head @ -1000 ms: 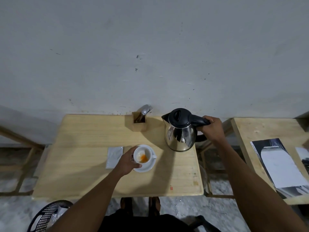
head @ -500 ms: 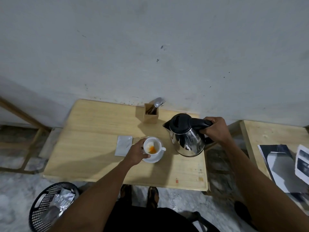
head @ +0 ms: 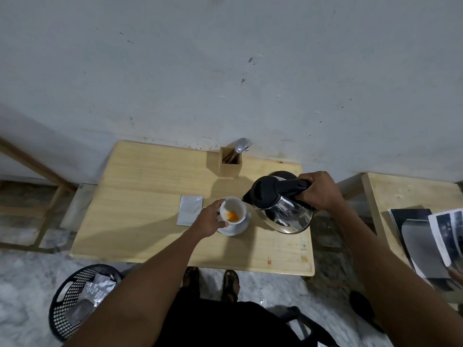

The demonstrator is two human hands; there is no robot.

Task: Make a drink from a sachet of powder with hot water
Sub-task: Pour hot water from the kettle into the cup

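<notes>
A white cup [head: 236, 207] with orange powder at its bottom stands on a white saucer [head: 240, 228] on the wooden table [head: 140, 196]. My left hand [head: 209, 219] grips the cup's left side. My right hand [head: 317, 192] holds the black handle of a steel kettle [head: 283, 206], lifted off the table and tilted left, its spout just at the cup's right rim. No water stream is visible. A silver sachet [head: 190, 210] lies flat to the left of the cup.
A wooden holder [head: 230, 164] with a spoon stands at the table's back edge by the wall. A black basket [head: 80, 299] with empty wrappers sits on the floor at the left. A second table [head: 406, 194] with printed sheets is on the right.
The kettle has been lifted and carried left toward the cup, and now tilts with its spout at the rim. My left hand has stayed on the cup.
</notes>
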